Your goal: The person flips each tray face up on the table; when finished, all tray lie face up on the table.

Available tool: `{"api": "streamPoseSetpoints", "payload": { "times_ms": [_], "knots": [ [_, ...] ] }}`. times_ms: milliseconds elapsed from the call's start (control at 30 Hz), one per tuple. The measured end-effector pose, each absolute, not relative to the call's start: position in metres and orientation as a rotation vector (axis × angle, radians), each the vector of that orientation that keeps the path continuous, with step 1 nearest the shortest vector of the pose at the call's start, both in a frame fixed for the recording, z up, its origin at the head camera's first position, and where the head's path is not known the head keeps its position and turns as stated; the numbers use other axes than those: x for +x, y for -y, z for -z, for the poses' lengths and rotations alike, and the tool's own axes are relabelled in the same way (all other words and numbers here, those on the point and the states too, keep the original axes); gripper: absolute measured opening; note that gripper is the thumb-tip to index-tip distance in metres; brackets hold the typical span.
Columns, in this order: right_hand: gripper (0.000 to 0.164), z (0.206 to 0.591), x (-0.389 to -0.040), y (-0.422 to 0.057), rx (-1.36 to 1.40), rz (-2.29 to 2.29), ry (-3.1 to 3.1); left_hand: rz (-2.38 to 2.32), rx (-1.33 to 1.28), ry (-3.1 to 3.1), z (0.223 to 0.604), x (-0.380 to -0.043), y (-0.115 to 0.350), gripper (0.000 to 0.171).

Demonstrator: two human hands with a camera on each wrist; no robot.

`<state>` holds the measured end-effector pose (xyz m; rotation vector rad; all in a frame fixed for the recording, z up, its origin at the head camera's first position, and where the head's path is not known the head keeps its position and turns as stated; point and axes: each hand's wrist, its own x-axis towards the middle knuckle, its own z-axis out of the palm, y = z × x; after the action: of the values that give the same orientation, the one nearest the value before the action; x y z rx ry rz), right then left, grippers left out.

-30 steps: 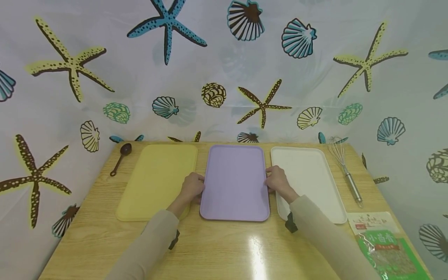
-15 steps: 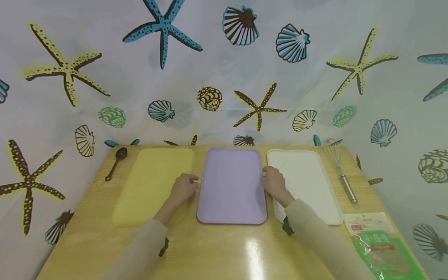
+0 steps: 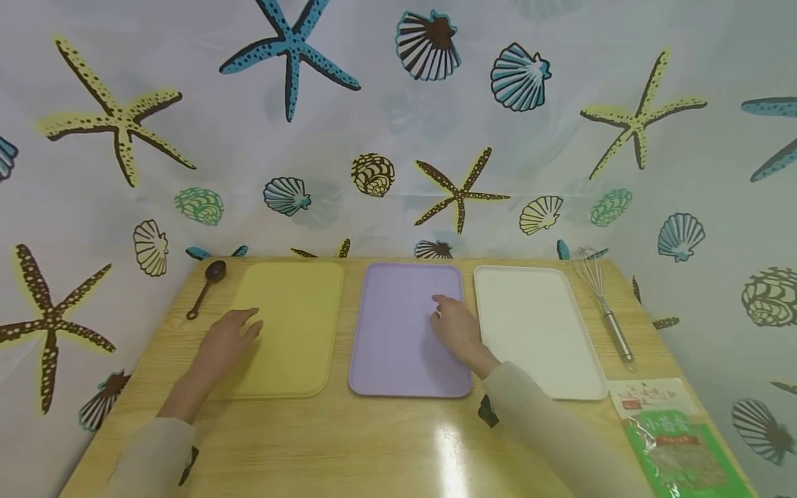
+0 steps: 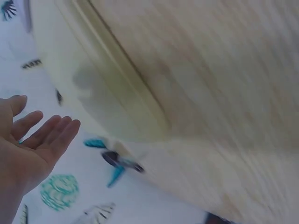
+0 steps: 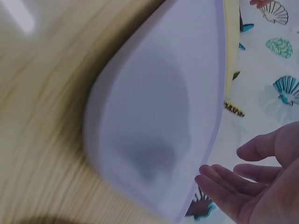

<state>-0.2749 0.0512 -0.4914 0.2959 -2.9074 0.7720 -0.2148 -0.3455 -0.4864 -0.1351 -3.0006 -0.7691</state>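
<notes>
Three trays lie in a row on the wooden table: a yellow tray (image 3: 292, 325), a purple tray (image 3: 398, 346) and a white tray (image 3: 535, 325). Over the yellow tray's left side hovers my left hand (image 3: 225, 346), holding nothing. Its fingers are loosely extended in the left wrist view, apart from the yellow tray (image 4: 93, 84). My right hand (image 3: 457, 328) is above the right part of the purple tray, casting a shadow on it. In the right wrist view its relaxed fingers hold nothing, with the purple tray (image 5: 154, 102) beneath.
A dark brown spoon (image 3: 205, 287) lies at the table's far left. On the right are a metal whisk (image 3: 610, 311) and, nearer, a green and white packet (image 3: 681, 443) of dried seeds. A curtain (image 3: 373, 90) printed with starfish and shells borders the table's back and sides.
Both hands have let go of the purple tray's sides. The left hand has moved left over the yellow tray, the right hand left over the purple tray. The view has shifted slightly.
</notes>
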Motion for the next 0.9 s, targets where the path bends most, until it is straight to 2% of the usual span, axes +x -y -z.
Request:
{"api": "streamPoseSetpoints", "payload": {
  "times_ms": [167, 367, 667, 900],
  "knots": [
    [0.038, 0.484, -0.272, -0.017, 0.409, -0.822, 2.896, 0.651, -0.097, 3.069, 0.501, -0.213, 0.387, 0.064],
    [0.042, 0.480, -0.270, 0.020, 0.500, -0.771, 2.928, 0.716, -0.089, 3.091, 0.508, -0.208, 0.405, 0.075],
    [0.045, 0.488, -0.259, 0.066, 0.713, -0.839, 2.933, 0.671, -0.105, 3.186, 0.505, -0.203, 0.416, 0.080],
    [0.047, 0.498, -0.252, 0.100, 0.892, -0.863, 2.935, 0.562, -0.200, 3.190, 0.511, -0.209, 0.419, 0.074]
  ]
}}
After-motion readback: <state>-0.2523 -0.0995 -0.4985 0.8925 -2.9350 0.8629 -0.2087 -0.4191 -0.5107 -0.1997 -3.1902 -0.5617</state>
